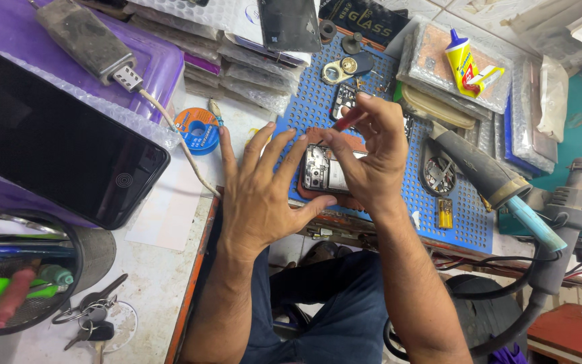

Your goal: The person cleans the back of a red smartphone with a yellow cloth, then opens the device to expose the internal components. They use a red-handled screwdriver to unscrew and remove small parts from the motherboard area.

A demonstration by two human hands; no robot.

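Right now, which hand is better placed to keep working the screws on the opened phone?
The right hand: it pinches a red-handled screwdriver with the tip over the opened phone. The left hand lies flat, fingers spread, steadying the phone's left end on the blue perforated mat.

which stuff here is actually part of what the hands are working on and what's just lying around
In use:
- opened phone, steadied by the left hand
- red-handled tool, held in the right hand
- blue perforated mat under the phone

Lying about:
- large black phone on bubble wrap
- blue solder spool
- glue tube
- bunch of keys
- mesh pen cup
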